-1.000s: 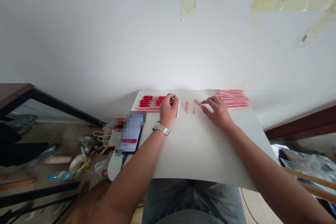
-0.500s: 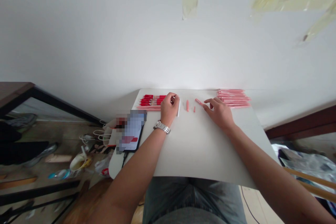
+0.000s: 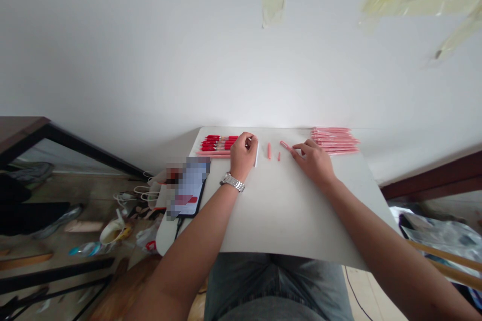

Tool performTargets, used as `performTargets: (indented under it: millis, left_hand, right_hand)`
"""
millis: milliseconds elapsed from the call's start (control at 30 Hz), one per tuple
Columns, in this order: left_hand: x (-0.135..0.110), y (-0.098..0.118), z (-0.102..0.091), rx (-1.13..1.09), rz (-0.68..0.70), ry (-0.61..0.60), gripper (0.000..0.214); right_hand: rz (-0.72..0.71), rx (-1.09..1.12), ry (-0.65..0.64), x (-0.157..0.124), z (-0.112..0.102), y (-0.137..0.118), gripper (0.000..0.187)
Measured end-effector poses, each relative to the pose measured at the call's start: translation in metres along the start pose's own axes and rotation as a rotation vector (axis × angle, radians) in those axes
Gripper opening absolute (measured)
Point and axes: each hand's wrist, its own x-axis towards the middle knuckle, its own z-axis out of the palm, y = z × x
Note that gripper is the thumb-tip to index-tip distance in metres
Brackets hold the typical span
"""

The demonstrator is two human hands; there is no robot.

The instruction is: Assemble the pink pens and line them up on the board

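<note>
My left hand point(image 3: 243, 154), with a metal watch at the wrist, rests at the table's far side with its fingers curled closed. Right beside its fingertips is a thin white stick point(image 3: 256, 158); whether the fingers grip it, I cannot tell. My right hand point(image 3: 314, 159) pinches the near end of a pink pen barrel point(image 3: 285, 145) between thumb and index finger, low over the table. Between the hands lie a pink tapered pen part point(image 3: 268, 151) and a smaller pink piece point(image 3: 279, 156).
Several red pens point(image 3: 218, 143) lie in a row by my left hand, with pink barrels point(image 3: 214, 155) in front. A pile of pink pen barrels point(image 3: 337, 140) sits right of my right hand. A phone point(image 3: 190, 188) with a cable lies on the white table point(image 3: 286, 215) at left.
My right index finger has come down closer to the thumb on the pink pen barrel. The left hand and the loose parts stay in place.
</note>
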Motion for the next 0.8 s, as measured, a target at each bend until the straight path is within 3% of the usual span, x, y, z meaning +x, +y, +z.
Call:
performTargets:
  millis: [267,800]
  left_hand:
    - [0.0006,0.0002,0.0005,-0.004,0.008,0.005,0.015]
    - [-0.0021,0.0036,0.0007,-0.023,0.063,-0.068,0.019]
  right_hand:
    - [-0.003,0.026,-0.053,0.0011,0.0007,0.0057,0.028]
    - [-0.019,0.102,-0.004,0.0011,-0.0039,0.0052,0.012]
